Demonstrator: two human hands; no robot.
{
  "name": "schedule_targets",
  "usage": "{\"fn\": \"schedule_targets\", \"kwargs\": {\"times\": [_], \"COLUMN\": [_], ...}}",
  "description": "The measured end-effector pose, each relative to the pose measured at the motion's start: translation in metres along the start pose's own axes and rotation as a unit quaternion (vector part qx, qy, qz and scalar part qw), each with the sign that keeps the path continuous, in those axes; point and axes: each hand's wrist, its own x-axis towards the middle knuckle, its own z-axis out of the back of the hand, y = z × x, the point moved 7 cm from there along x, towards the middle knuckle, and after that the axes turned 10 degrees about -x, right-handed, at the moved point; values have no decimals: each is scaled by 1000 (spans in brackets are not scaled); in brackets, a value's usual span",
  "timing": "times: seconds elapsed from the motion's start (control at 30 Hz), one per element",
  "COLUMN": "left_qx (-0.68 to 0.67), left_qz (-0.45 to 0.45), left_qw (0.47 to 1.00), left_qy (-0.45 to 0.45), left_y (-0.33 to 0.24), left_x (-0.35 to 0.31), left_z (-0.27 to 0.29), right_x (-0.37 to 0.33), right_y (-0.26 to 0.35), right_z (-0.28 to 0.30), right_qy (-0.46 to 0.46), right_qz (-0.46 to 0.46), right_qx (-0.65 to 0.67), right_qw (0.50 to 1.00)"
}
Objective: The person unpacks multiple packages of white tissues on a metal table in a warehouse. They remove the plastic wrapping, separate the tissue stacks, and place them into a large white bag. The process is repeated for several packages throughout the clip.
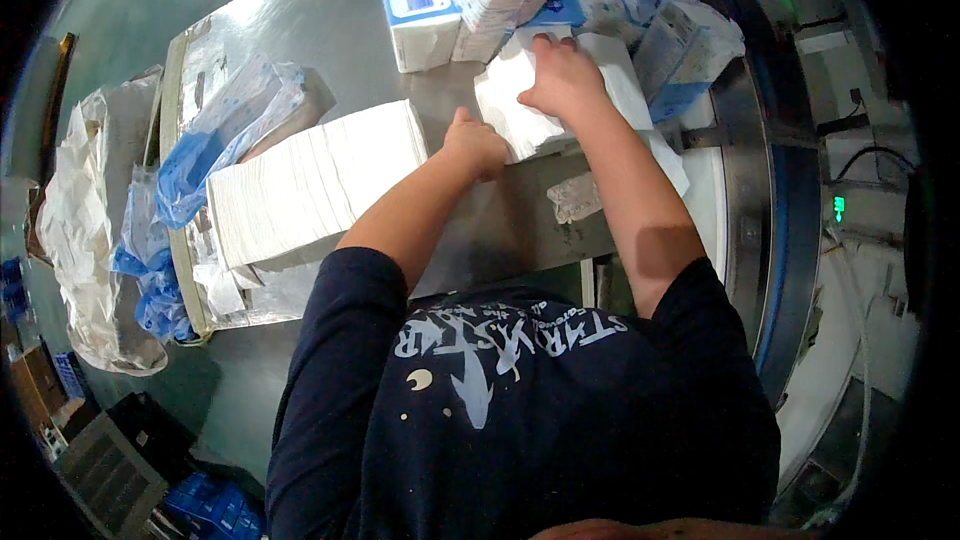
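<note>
A stack of soft white tissues [507, 103] lies on the metal table in front of me, its sheets slightly askew. Spread across its top is my right hand [566, 81], the fingers bent over the far side and the thumb apart toward the left. At the near left corner of the same stack is my left hand [474, 147], thumb pointing up and fingers curled in against the stack, partly hidden. To the left of that hand lies a long row of folded white tissues [318, 180], unwrapped, with its edges facing up.
Printed blue-and-white tissue packs [425, 5] stand at the far side, with more wrapped packs [690, 55] at the right. Blue-and-white plastic wrapping [225, 140] lies at the left, near a large white bag [95, 230]. A metal rail [742, 230] bounds the right side.
</note>
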Motion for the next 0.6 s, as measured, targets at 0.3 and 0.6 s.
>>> {"fn": "schedule_targets", "kwargs": {"times": [0.3,0.6], "left_qx": [24,-10], "left_qz": [-34,-47], "left_qw": [997,989], "left_qy": [-59,-138], "left_y": [-2,3], "left_x": [-3,-4], "left_z": [-3,-7], "right_x": [7,-27], "right_y": [-3,-1], "right_z": [-9,28], "right_qy": [2,-33], "right_qz": [-12,16], "right_qx": [29,-28], "right_qw": [1000,999]}}
